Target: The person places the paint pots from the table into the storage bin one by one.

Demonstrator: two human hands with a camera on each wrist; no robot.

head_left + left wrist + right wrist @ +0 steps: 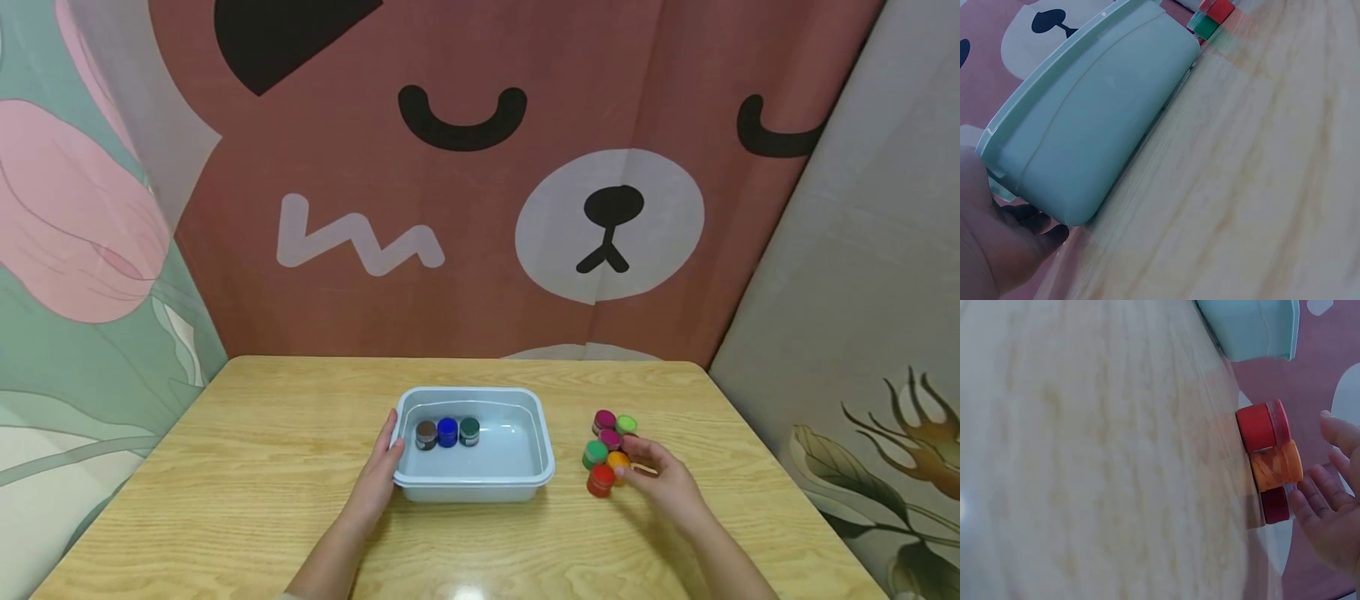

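Observation:
A pale blue plastic tub (pixel 472 492) stands on the table. My left hand (pixel 377 477) grips its left side, the thumb over the rim and the fingers along the outer wall. In the left wrist view, those fingers (pixel 1029 219) lie by the tub's lower corner. Inside the tub stand a brown paint jar (pixel 426 435), a blue one (pixel 447 432) and a dark green one (pixel 469 432). My right hand (pixel 667 483) hovers with parted fingers at the right of several jars, closest to an orange jar (pixel 618 467) beside a red jar (pixel 600 481).
Grouped with the orange and red jars are a green jar (pixel 595 454), a light green jar (pixel 626 425) and magenta jars (pixel 604 421). The wooden table (pixel 300 433) ends at a bear-print curtain (pixel 480 317) behind; another printed curtain (pixel 825 375) hangs to the right.

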